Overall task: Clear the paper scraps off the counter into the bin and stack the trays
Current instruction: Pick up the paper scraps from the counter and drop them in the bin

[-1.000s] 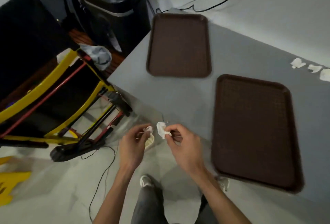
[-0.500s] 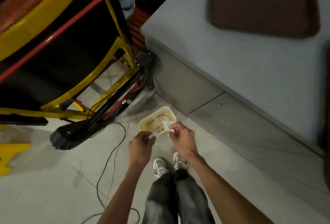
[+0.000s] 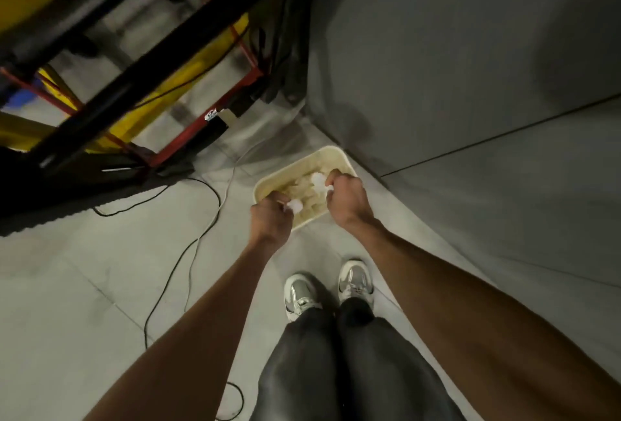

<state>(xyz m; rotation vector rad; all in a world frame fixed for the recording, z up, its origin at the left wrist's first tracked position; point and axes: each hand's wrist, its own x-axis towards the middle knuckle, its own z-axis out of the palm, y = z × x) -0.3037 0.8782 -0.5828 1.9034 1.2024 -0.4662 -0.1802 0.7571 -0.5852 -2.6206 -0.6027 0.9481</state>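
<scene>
A cream rectangular bin (image 3: 336, 156) stands on the floor at the foot of the grey counter, with several crumpled paper scraps inside. My left hand (image 3: 273, 219) hangs over its near left edge and pinches a small white paper scrap (image 3: 295, 207). My right hand (image 3: 347, 197) is over the bin's right side and pinches another white paper scrap (image 3: 317, 182). The counter top and the trays are out of view.
The grey counter side (image 3: 453, 61) rises to the right of the bin. A yellow, red and black frame (image 3: 141, 61) stands to the left. Black and white cables (image 3: 188, 252) run across the floor. My shoes (image 3: 329, 286) are just behind the bin.
My view has dropped from the counter top to the floor. Both hands have come down with their scraps from counter height to just over the bin.
</scene>
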